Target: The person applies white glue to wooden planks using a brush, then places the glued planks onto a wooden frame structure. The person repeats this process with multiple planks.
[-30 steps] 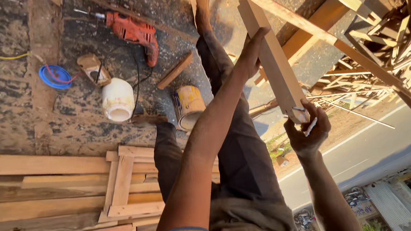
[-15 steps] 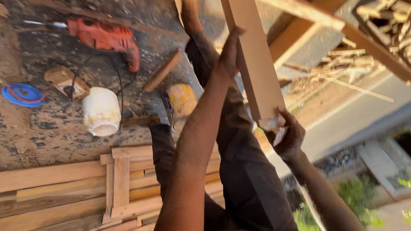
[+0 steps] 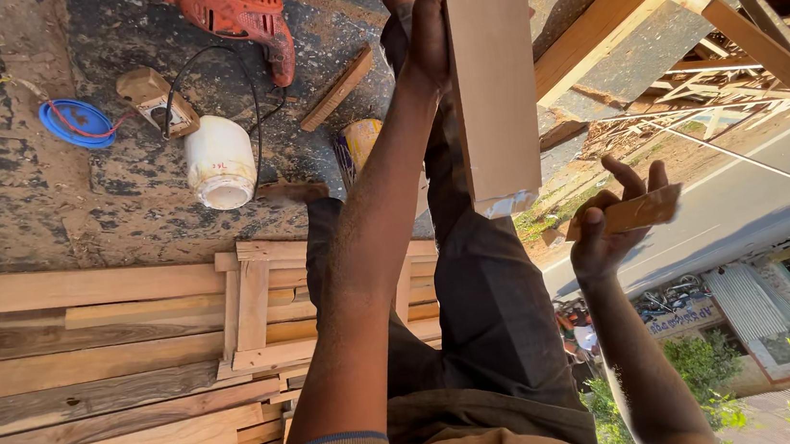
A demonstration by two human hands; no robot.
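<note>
My left hand [image 3: 430, 30] grips one smooth, flat board [image 3: 494, 77] at upper centre. My right hand [image 3: 608, 226] pinches one small wooden offcut [image 3: 628, 212]; one red drill [image 3: 235, 10] lies upper left.

The right hand [image 3: 608, 230] has let go of the board [image 3: 494, 77], now pinching what seems a sandpaper block [image 3: 628, 213].

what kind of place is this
Most likely an open-air carpentry workshop beside a road. Sawn planks lie stacked on the rough floor, a red power drill sits nearby, and the left hand steadies a wooden board while the right hand holds a small wood block.
</note>
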